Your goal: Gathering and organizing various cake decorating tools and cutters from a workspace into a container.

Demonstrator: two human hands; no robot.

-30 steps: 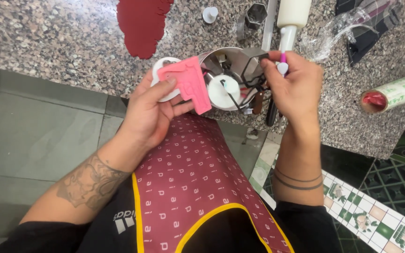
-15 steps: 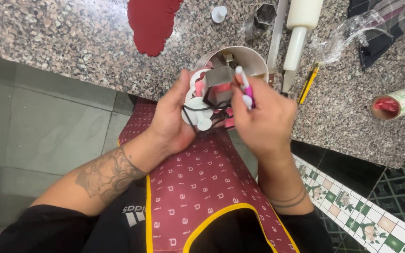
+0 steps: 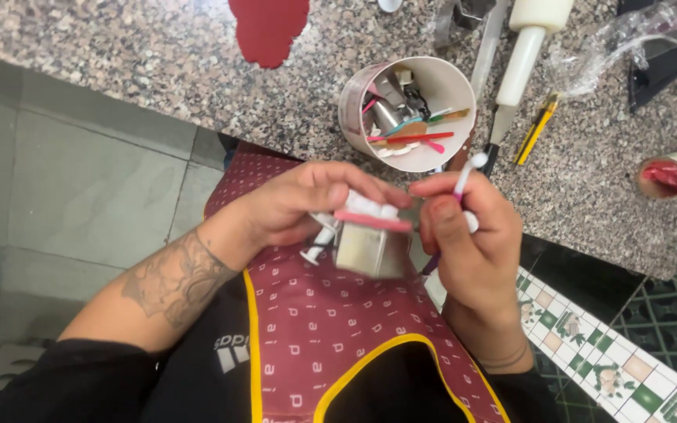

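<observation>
A speckled granite worktop [image 3: 158, 70] runs across the top of the view, with grey floor tiles below it and a patterned green tile border to the right of the person's apron.

The left hand [image 3: 299, 207] is closed around a bundle just below the white tub: a small shiny metal cutter [image 3: 362, 251], a flat pink piece [image 3: 374, 221] lying across its top, and some white bits tucked under the fingers. The right hand [image 3: 464, 235], just beside the bundle, pinches a thin white-tipped stick tool [image 3: 464, 176] upright in a narrow grip.

It looks as if tools are being sorted or picked over in front of the chest; the following move seems to call for steadying the bundle so nothing slips free.

The white tub [image 3: 432, 86] lies tipped toward the camera at the worktop's edge, holding red, teal and orange modelling sticks and metal pieces. Right of the tub lie a cream rolling pin [image 3: 523, 55] and a yellow utility knife [image 3: 537, 129]; left of it, a rolled-out red sheet [image 3: 268, 27].
</observation>
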